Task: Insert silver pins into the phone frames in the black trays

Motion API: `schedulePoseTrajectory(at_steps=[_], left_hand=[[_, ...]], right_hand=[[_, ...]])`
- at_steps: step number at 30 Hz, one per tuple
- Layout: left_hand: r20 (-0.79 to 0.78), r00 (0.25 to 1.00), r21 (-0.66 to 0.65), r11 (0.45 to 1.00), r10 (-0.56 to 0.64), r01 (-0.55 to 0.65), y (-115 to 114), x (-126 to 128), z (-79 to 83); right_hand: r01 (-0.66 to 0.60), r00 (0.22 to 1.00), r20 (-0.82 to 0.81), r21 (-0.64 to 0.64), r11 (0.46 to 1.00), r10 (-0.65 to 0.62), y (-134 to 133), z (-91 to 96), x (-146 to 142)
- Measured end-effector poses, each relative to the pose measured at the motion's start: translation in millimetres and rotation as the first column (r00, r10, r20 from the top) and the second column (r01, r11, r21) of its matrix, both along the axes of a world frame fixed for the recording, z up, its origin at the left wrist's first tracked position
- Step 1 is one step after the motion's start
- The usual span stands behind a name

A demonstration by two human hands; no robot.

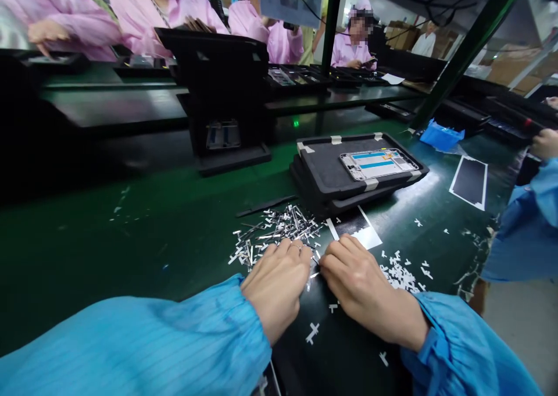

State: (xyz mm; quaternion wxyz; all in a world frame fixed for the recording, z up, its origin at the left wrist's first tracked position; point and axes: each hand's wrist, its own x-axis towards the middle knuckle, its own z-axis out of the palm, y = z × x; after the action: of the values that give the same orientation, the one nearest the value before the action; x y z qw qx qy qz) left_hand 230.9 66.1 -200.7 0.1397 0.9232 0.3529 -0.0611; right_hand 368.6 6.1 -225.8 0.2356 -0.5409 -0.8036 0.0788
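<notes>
My left hand and my right hand rest close together on a dark sheet at the near edge of the green bench. Both hands have their fingers curled, with the fingertips meeting around a tiny silvery piece between them. A heap of small silver-white strips lies just beyond my left hand. More white bits are scattered to the right of my right hand. A white-edged dark label sheet lies just ahead of my right hand.
A stack of black trays holds a phone frame ahead. Black tweezers lie left of it. A black fixture stands behind. A dark film sheet and blue wrapping lie right. Other people in pink and blue sit around.
</notes>
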Motion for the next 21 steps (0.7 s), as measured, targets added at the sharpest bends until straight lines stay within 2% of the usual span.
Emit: schedulePoseTrajectory(at_steps=[4, 8, 13, 16, 19, 21], left_hand=[[0.107, 0.993, -0.044, 0.998, 0.057, -0.052, -1.0, -9.5, 8.1], [0.226, 0.97, -0.109, 0.992, 0.087, -0.063, -8.5, -16.2, 9.4], [0.328, 0.933, -0.222, 0.972, 0.149, -0.077, -15.1, -15.4, 15.6], [0.327, 0.912, -0.441, 0.893, 0.246, -0.083, -9.6, -17.0, 25.7], [0.302, 0.915, -0.652, 0.758, 0.266, -0.005, 0.0, -22.5, 34.9], [0.286, 0.922, -0.733, 0.68, 0.261, 0.035, 4.1, -26.5, 38.6]], right_hand=[[0.01, 0.976, -0.216, -0.037, 0.999, -0.017, -2.8, 11.7, -0.8], [-0.02, 0.904, -0.427, -0.096, 0.995, -0.023, -3.0, 18.8, -1.1], [-0.03, 0.854, -0.519, -0.084, 0.996, -0.018, -2.4, 19.2, -1.0], [-0.07, 0.879, -0.473, -0.009, 0.997, 0.058, -5.7, 24.1, -1.5], [-0.144, 0.936, -0.305, 0.124, 0.982, 0.176, -11.6, 30.9, -2.3], [-0.203, 0.951, -0.192, 0.196, 0.959, 0.24, -15.7, 33.8, -3.5]])
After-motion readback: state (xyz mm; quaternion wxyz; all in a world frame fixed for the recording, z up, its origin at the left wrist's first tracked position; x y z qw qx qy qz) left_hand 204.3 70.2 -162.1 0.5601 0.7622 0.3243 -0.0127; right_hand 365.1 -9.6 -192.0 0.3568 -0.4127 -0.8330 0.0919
